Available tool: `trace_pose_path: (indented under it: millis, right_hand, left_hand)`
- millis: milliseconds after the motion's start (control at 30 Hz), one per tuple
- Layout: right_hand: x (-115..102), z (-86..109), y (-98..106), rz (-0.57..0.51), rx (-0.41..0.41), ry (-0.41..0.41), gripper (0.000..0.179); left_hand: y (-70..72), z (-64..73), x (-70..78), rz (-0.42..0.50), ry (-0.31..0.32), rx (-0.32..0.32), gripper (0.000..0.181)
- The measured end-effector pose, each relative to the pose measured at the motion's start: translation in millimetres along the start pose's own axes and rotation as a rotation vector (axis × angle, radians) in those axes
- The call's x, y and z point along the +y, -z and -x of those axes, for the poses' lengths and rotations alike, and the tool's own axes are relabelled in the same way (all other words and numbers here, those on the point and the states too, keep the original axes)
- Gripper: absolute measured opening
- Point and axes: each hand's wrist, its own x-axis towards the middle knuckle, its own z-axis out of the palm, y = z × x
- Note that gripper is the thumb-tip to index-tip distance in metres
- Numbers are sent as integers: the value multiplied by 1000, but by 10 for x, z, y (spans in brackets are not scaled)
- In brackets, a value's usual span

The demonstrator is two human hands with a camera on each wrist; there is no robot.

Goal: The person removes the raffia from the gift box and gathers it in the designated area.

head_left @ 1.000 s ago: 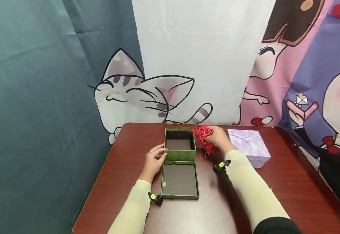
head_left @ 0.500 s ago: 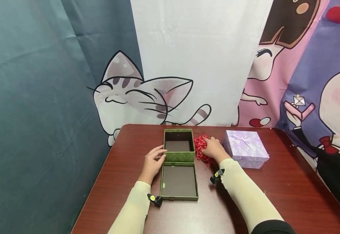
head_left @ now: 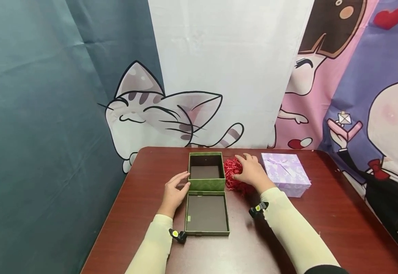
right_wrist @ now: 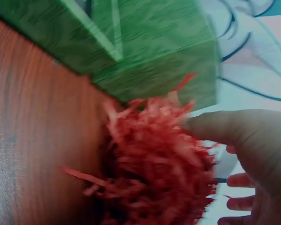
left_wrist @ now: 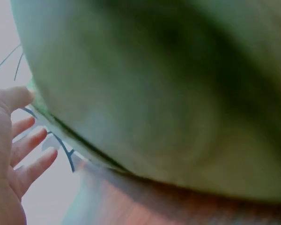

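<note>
The red paper shred (head_left: 232, 178) that the right hand (head_left: 252, 172) held lifted a second ago now lies on the bench (head_left: 322, 213); the hand has come down over it, fingers (head_left: 241, 158) spread and relaxed; the left hand (head_left: 173, 189), fingers apart, stays against the green box (head_left: 206, 184) at its 9 o'clock. The box is open and holds nothing; its lid (head_left: 207, 214) lies upturned at 6 o'clock. The shred touches the box at 3 o'clock; a lilac gift box (head_left: 285, 173) stands beyond.
</note>
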Motion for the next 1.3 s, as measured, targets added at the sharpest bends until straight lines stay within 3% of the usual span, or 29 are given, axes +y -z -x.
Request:
trace_pose_path:
  millis: [100,167,300,367,433,500,633,767,900,1100,1300]
  right_hand:
    - [13,116,128,-83,67,83,87]
    - [60,229,192,-149,166,156,75]
    - [255,491,265,-254,478,285,44]
    - [412,628,281,-282,651,299,35]
    - [585,748,286,-289,806,260,32]
    - [763,862,275,-294,918,170,34]
    - [1060,1079,198,-336,1006,-84,43]
    - [1233,1230,97,-442,987,-290,51]
    - [1301,1268,38,-567,917,-423,55]
    - [1341,1252,43,-648,864,-527,48]
    - [1335,1295,66,-679,866,-551,42]
  left_hand:
    - [48,-18,43,-65,-17,20,38]
    - [69,-28,91,-114,-52,40,38]
    - [39,-56,276,-164,-162,74,38]
    - [-54,-70,413,-150,-216,80,39]
    - [-190,-76,569,-118,-265,74,40]
    - [-364,-55,724,-79,-297,51,41]
    - [-780,67,978,3,-312,-46,41]
    - [-1202,171,1114,58,-261,-153,44]
    - [-1557,131,1171,71,-177,-232,48]
    - [-2000,-139,1243,101,111,-350,54]
    - [-2342,-338,1216,93,365,-387,61]
